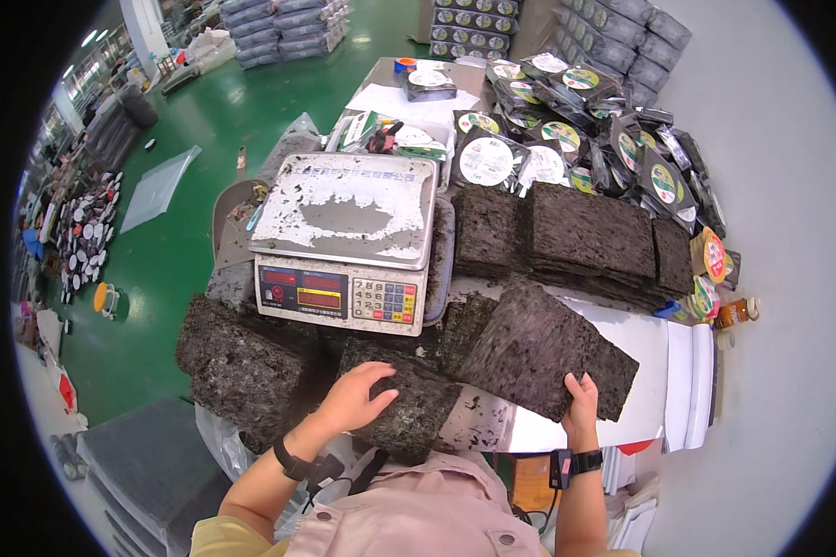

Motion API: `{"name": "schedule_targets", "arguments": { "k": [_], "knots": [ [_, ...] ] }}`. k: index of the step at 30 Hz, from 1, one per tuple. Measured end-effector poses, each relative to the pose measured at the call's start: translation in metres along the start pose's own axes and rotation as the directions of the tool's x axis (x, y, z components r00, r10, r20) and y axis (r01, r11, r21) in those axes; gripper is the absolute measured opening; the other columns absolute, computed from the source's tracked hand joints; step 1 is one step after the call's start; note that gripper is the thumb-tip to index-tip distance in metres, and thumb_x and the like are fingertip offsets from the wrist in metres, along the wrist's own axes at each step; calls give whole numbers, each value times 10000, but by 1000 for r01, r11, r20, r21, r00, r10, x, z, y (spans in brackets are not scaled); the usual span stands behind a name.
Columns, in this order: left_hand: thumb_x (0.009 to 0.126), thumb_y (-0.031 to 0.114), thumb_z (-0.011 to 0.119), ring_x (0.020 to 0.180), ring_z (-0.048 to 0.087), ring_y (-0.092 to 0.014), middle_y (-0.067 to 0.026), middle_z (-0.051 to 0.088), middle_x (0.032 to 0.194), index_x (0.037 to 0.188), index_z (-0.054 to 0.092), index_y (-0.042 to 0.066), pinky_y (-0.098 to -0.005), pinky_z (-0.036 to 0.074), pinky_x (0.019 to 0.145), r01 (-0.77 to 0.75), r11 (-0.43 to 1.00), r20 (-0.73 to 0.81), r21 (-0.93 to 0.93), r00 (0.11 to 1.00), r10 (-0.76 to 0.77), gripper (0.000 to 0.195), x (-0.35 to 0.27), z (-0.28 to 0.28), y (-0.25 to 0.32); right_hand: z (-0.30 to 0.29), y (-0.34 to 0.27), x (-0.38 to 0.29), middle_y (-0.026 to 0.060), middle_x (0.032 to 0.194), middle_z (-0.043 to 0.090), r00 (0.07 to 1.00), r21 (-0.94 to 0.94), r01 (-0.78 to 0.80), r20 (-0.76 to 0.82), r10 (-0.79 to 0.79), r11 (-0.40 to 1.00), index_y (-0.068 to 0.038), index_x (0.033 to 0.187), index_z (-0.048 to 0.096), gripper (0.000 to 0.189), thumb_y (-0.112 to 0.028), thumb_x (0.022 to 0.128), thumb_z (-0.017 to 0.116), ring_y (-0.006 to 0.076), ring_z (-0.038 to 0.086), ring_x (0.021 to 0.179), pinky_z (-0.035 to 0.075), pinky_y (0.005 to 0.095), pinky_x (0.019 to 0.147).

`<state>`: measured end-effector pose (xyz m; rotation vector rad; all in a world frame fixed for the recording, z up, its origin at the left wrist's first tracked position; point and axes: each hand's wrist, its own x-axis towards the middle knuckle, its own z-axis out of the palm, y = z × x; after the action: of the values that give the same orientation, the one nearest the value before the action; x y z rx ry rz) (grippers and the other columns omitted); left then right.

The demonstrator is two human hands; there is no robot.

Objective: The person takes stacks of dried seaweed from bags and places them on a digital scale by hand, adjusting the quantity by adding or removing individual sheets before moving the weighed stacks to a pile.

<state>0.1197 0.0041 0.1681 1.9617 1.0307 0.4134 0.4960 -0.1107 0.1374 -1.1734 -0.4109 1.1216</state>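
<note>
My right hand (pixel 582 405) grips the lower edge of a dark, dried seaweed sheet (pixel 529 341), held tilted over the table; another piece shows behind its right side. My left hand (pixel 357 399) has its fingers apart over a seaweed stack (pixel 407 400) at the table's front edge. It is unclear whether the fingertips touch the stack. More seaweed (pixel 247 355) lies at the left. A digital weighing scale (pixel 341 230) with a flake-strewn steel plate stands beyond my left hand. Thick seaweed stacks (pixel 592 233) stand to its right.
Packaged seaweed with round labels (pixel 564 132) is heaped at the back right. A white tray (pixel 446 150) with packets stands behind the scale, a dustpan (pixel 233 209) to its left. Jars (pixel 735 313) stand near the right wall. Wrapped bundles (pixel 285 31) are piled on the green floor.
</note>
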Motion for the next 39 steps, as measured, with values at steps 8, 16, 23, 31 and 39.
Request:
{"name": "schedule_targets", "arguments": {
  "k": [8,16,23,31,39],
  "knots": [
    [791,-61,613,870,501,-71,-25,501,953,990,435,76,-204,439,719,-10,501,-151,-866,959,-242,300,11,-33,17,107,22,-15,28,1014,595,950,-162,32,311,21,986,-16,1085,539,255,-23,836,591,95,545,891,436,233,801],
    [743,-86,638,697,444,-35,22,459,890,868,433,130,-178,369,582,-92,480,-270,-873,909,-318,323,-13,-55,8,151,19,-8,95,1066,590,878,-333,471,267,-398,816,-51,1100,548,207,-26,901,497,97,549,817,468,228,668],
    [877,77,562,689,472,-30,62,471,709,1025,609,52,-170,376,594,7,735,-362,-678,867,-342,158,-28,-76,7,182,1,5,76,828,558,652,-528,758,624,-430,382,-63,972,635,337,128,700,577,183,564,736,467,272,666],
    [900,169,562,512,328,1,96,423,581,741,583,43,-191,242,455,75,558,-255,-826,834,-490,204,-23,-83,-9,184,13,5,-5,601,532,894,-559,157,431,123,814,17,845,563,126,-102,855,603,61,499,497,394,210,458],
    [908,179,550,514,322,1,96,417,583,722,581,35,-193,252,450,160,627,-260,-762,811,-524,237,-19,-81,-15,181,23,11,-14,691,543,880,-558,83,430,202,826,31,1075,570,261,-134,874,596,45,505,542,411,184,474]
  ]
}}
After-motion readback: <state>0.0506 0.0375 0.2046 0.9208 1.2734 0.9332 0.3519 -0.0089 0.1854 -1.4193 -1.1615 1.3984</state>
